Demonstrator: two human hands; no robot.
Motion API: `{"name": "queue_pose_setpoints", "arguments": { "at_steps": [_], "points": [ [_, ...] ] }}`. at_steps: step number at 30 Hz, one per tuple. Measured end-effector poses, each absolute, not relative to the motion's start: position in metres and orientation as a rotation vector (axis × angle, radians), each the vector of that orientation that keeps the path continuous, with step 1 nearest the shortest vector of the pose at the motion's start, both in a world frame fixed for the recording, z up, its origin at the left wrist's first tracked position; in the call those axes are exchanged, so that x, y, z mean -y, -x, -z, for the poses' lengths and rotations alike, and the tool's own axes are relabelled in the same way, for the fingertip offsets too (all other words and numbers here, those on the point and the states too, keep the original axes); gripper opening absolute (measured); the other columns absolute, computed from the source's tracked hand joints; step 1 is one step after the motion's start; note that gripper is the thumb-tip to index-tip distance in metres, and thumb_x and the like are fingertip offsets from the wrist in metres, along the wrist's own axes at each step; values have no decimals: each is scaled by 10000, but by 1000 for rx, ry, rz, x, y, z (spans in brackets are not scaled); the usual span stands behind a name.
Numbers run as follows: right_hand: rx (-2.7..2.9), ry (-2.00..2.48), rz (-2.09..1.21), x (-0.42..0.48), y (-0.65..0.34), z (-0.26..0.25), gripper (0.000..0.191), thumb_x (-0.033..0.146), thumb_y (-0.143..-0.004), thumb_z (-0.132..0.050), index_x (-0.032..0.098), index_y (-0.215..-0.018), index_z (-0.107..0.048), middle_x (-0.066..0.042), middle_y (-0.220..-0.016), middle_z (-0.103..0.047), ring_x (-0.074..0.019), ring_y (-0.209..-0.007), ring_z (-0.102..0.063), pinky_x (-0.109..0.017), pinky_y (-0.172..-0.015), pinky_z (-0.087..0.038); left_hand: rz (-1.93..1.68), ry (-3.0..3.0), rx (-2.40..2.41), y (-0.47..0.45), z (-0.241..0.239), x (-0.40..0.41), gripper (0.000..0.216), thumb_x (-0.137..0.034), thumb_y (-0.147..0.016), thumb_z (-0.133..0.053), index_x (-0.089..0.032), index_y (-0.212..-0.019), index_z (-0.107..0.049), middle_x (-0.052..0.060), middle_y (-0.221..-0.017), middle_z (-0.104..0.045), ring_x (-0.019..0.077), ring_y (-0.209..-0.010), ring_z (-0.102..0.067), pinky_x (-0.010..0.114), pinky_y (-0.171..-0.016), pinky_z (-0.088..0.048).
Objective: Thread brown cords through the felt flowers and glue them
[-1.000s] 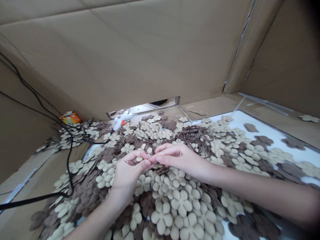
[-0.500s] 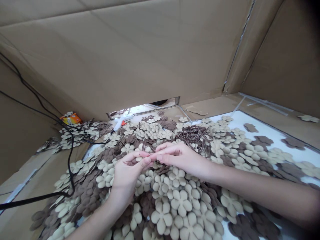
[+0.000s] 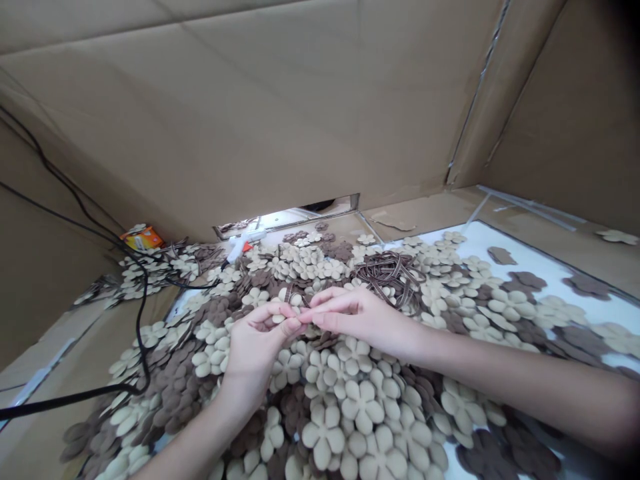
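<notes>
My left hand (image 3: 260, 337) and my right hand (image 3: 357, 313) meet above a heap of flower cut-outs, fingertips pinched together and touching. A small cream petal flower (image 3: 280, 319) shows between my left thumb and forefinger. A short piece of brown ribbon with pale stitched edges (image 3: 289, 292) stands up just behind the fingertips; whether it is held cannot be told. What my right fingertips pinch is hidden. Cream flowers (image 3: 361, 403) and dark brown flowers (image 3: 175, 393) lie under and around both hands.
A tangle of brown ribbon (image 3: 390, 273) lies behind my right hand. A white glue gun (image 3: 240, 247) rests at the back left near an orange packet (image 3: 143, 238). Black cables (image 3: 144, 320) hang along the left. A cardboard wall (image 3: 280, 120) with a slot stands behind.
Both hands stay in nearly the same place. The fingertips have shifted slightly, and a little more of the cream flower shows between them.
</notes>
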State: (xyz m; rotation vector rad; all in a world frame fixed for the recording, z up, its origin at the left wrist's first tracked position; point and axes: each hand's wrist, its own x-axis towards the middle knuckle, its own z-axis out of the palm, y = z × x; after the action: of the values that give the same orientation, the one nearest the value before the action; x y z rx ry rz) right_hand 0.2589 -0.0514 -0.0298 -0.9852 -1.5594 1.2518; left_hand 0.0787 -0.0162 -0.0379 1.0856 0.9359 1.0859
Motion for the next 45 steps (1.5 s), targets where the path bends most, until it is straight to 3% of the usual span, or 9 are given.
{"name": "queue_pose_setpoints", "arguments": {
  "at_steps": [12, 19, 30, 36, 45],
  "points": [
    [1619, 966, -1169, 48, -262, 31, 210, 361, -854, -583, 301, -1002, -719, -29, -1064, -628, -157, -1016, -573, -328, -915, -433, -1115, -1054, -988, -81, 38, 17, 250, -237, -493, -872, -142, -652, -704, -1, -707, -713, 113, -613, -674, 189, -632, -580],
    [1609, 974, -1195, 47, -261, 31, 207, 327, -851, -594, 304, -1019, -712, -28, -1068, -610, -146, -1027, -561, -289, -895, -434, -1092, -1126, -972, -79, 38, 17, 227, -256, -534, -855, -138, -595, -670, -21, -651, -660, 85, -597, -629, 163, -619, -560],
    [1568, 939, -1259, 50, -262, 26, 237, 298, -863, -574, 286, -1063, -701, -31, -1106, -593, -129, -948, -559, -266, -851, -428, -1122, -1074, -950, -80, 37, 18, 261, -288, -525, -860, -141, -623, -667, -27, -669, -670, 116, -645, -674, 199, -663, -585],
    [1258, 1032, -1538, 51, -260, 15, 243, 233, -862, -535, 229, -1029, -712, -39, -916, -663, -118, -782, -566, -244, -694, -462, -1085, -1046, -965, -80, 36, 16, 279, -292, -551, -848, -132, -687, -664, 22, -702, -726, 152, -669, -702, 221, -682, -586],
    [944, 911, -1819, 49, -265, 18, 205, 282, -833, -569, 183, -950, -705, -61, -979, -659, -115, -758, -579, -237, -680, -483, -1013, -1066, -964, -80, 34, 19, 259, -305, -654, -791, -123, -794, -670, 65, -772, -750, 190, -764, -717, 244, -718, -585]
  ]
}}
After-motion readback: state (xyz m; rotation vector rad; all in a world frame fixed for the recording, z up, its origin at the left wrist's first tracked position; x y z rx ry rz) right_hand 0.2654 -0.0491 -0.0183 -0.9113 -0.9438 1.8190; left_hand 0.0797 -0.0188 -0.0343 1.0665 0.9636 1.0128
